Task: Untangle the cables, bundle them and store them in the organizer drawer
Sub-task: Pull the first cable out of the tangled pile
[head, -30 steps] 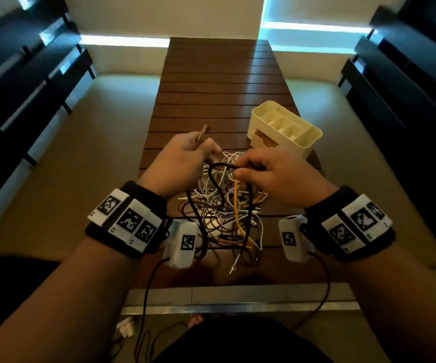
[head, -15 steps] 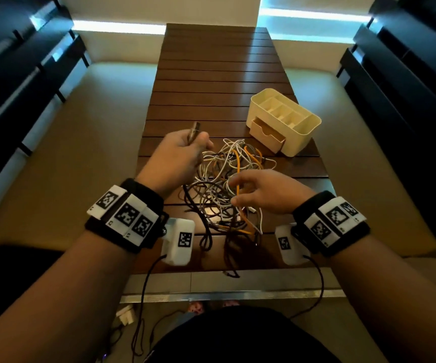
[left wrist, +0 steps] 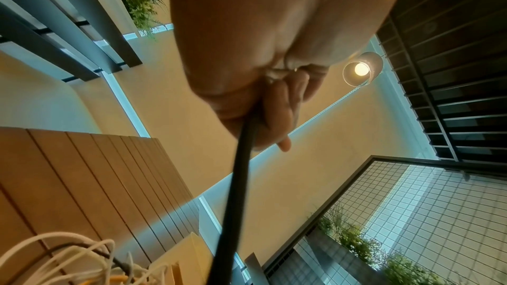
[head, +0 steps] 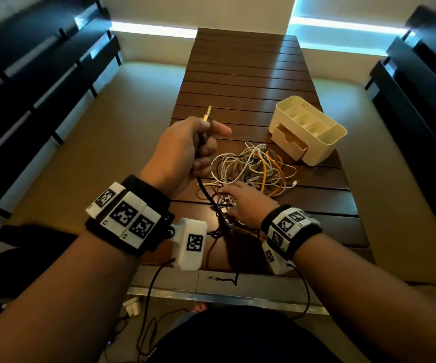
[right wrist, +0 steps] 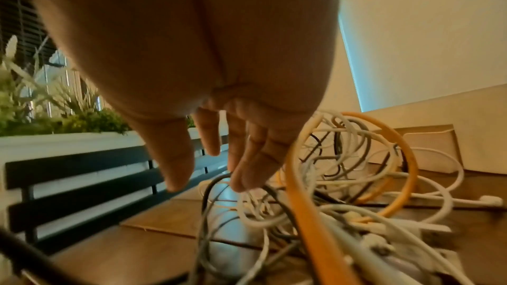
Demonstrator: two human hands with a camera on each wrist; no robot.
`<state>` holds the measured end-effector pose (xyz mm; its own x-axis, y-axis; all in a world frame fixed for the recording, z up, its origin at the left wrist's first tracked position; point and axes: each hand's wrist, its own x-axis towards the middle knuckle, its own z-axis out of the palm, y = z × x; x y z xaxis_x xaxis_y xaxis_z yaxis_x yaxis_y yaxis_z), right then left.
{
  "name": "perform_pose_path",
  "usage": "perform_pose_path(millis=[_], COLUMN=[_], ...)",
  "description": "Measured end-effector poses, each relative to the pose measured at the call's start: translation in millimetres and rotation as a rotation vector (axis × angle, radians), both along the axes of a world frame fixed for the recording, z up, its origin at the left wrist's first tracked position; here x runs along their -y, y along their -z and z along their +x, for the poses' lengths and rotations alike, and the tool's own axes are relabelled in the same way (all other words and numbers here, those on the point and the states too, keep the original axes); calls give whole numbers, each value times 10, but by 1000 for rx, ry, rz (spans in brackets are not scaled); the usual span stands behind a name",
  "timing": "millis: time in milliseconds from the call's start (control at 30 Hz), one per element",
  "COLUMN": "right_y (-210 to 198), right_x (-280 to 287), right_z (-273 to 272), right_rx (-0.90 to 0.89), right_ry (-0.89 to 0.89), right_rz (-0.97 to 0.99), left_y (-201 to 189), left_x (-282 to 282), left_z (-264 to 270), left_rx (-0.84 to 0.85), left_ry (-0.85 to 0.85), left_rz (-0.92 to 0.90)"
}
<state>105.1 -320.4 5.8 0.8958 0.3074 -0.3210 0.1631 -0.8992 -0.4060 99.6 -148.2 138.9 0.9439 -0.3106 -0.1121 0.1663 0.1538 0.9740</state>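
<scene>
A tangle of white, orange, grey and black cables point(head: 253, 169) lies on the slatted wooden table point(head: 240, 74). My left hand point(head: 185, 150) is raised above the table's left side and grips a black cable point(head: 206, 192) near its plug point(head: 208, 114), which sticks up out of the fist. The black cable point(left wrist: 236, 192) runs taut from the fist down into the heap. My right hand point(head: 245, 203) lies low on the near part of the heap, fingers point(right wrist: 247, 172) straight and touching the cables point(right wrist: 315, 192). A cream organizer point(head: 313, 132) with its small drawer point(head: 290, 142) slightly out stands to the right of the heap.
Dark slatted benches point(head: 28, 82) run along both sides of the table, with beige floor between. One black cable end point(head: 224, 279) hangs over the table's near metal edge. Thin wires from the wrist cameras drop to the floor by my knees.
My left hand has lifted the plug higher and pulled the black cable taut. The right hand has let go of the cable loop and dropped onto the near side of the heap.
</scene>
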Motion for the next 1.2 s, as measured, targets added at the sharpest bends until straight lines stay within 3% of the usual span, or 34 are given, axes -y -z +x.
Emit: perform_pose_path(millis=[67,200,367,467,533,633,733,900,967,1067,1200], right_y=[42,45,-311,-494,-480,-310,-200,-127,-73,-7,13], right_x=[48,163,233,274,306,348,483,707,708,572,483], right_z=[6,12,-105,-199,-249,-281,-228,-144,-110,-95,-13], right_rx=[26,-99,-138,-415,-653,-821,-664,-72,-98,-245,-332], right_ry=[77,149,208,174,118,43,131,577,610,514,403], right_rz=[-13,-11,343,527,547,279,162,510,470,380,749], left_y=[22,83,157,174,184,208,249,301,306,306,317], left_x=[-35,-99,-143,-136,-120,-91,-59,-29,-24,-9,9], left_z=[0,16,53,96,133,169,172,162,169,191,220], left_rx=[-2,-13,-18,-24,-27,-34,-49,-91,-102,-119,-118], left_ry=[-16,-47,-54,-54,-59,-57,-52,-48,-46,-36,-38], left_rz=[13,41,81,83,76,81,105,129,126,115,125])
